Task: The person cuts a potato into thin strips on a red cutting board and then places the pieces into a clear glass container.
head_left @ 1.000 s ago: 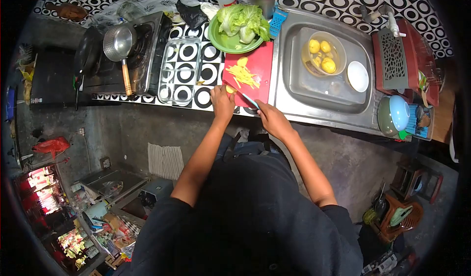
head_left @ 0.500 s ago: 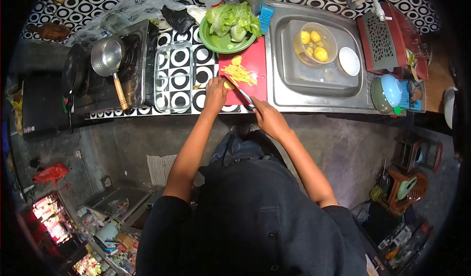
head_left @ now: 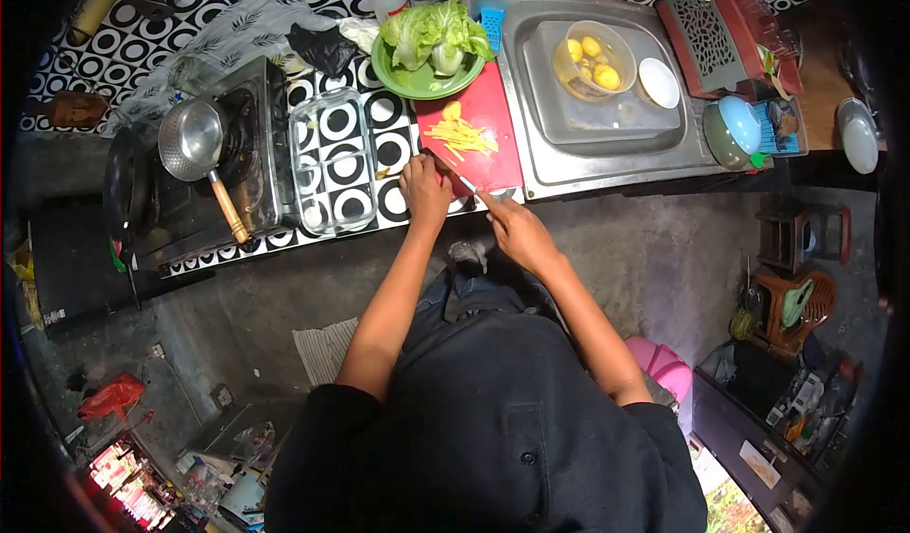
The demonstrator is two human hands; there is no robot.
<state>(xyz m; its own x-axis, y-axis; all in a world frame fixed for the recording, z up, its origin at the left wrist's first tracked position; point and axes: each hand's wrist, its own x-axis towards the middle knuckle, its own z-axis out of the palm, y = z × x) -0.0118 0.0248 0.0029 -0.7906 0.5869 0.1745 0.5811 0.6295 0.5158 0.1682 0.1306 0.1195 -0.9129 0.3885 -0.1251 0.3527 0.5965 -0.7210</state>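
My right hand (head_left: 521,234) grips the handle of a knife (head_left: 465,181), its blade pointing up and left over the red cutting board (head_left: 495,116). At the board's lower left edge, my left hand (head_left: 425,192) is closed with fingertips beside the blade, on a yellow potato piece mostly hidden under the fingers. Pale yellow potato strips (head_left: 463,136) lie in a loose pile just beyond the blade. Behind them rests a potato chunk (head_left: 452,110). A green bowl (head_left: 402,84) of leafy lettuce (head_left: 434,36) stands at the board's far end.
To the right, the steel sink (head_left: 607,168) holds a tub (head_left: 621,56) with peeled potatoes and a white dish (head_left: 659,83). A glass dish (head_left: 332,159) stands left of the board. Further left, a saucepan (head_left: 192,138) sits on the stove (head_left: 270,144).
My view has turned, so the counter appears tilted. The potato piece, visible at my left fingertips before, is now mostly covered. The knife stays beside those fingers.
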